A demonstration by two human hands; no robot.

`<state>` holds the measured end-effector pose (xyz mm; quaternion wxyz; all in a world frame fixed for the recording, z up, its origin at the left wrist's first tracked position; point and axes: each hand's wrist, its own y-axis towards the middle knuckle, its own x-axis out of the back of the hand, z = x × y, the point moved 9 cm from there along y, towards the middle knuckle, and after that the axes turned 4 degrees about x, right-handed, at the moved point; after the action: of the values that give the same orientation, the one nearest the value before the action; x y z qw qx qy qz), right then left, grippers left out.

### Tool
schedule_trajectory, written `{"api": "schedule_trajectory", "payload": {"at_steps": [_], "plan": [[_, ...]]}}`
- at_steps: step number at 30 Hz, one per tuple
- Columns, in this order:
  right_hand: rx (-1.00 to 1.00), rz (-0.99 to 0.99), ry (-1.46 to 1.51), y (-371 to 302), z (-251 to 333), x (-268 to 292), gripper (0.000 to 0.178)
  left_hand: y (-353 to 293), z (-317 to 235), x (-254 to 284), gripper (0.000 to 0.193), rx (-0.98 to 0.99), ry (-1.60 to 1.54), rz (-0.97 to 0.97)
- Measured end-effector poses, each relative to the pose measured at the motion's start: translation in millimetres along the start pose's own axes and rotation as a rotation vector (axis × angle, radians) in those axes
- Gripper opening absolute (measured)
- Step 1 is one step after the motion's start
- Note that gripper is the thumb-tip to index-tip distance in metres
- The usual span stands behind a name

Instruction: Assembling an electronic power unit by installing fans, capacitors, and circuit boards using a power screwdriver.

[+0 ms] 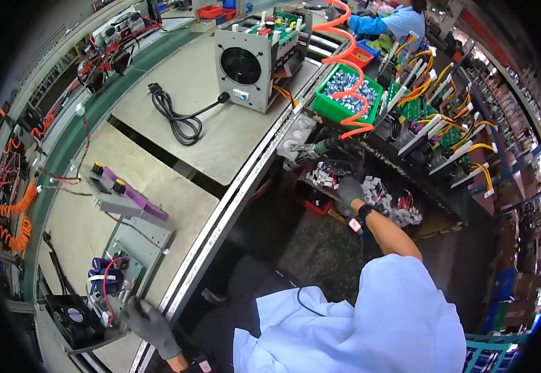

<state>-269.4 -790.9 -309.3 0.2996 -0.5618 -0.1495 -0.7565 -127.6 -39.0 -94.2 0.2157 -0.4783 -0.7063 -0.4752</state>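
My left hand (pixel 152 328), in a grey glove, rests by the near edge of an open metal chassis (pixel 152 239) on the line. Its fingers look apart, and I see nothing held in them. On that chassis are blue-wrapped coils (pixel 105 276), a red wire, a black fan (pixel 74 315) and a purple strip (pixel 135 198). My right hand (pixel 349 190), also gloved, reaches down to the right among small white connector parts (pixel 379 198) in bins below the bench edge. Its fingertips are partly hidden, so their grip is unclear. A power screwdriver (pixel 314 149) hangs just above it.
Farther up the line stands another unit with a fan (pixel 240 65) and a coiled black power cord (pixel 185 124). A green bin (pixel 349 93) holds many metal screws, under a red coiled hose (pixel 345 56). Circuit boards with yellow wires (pixel 419 93) line the right. A co-worker's blue sleeve (pixel 370 23) shows beyond.
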Motion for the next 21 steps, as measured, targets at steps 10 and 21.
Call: {"api": "schedule_trajectory", "payload": {"at_steps": [10, 21], "plan": [[-0.018, 0.122, -0.142, 34, -7, -14, 0.052, -1, 15, 0, 0.029, 0.064, 0.104, -0.022], [0.185, -0.082, 0.735, 25, -25, 45, 0.025, -4, 20, 0, 0.029, 0.047, 0.042, -0.032]]}}
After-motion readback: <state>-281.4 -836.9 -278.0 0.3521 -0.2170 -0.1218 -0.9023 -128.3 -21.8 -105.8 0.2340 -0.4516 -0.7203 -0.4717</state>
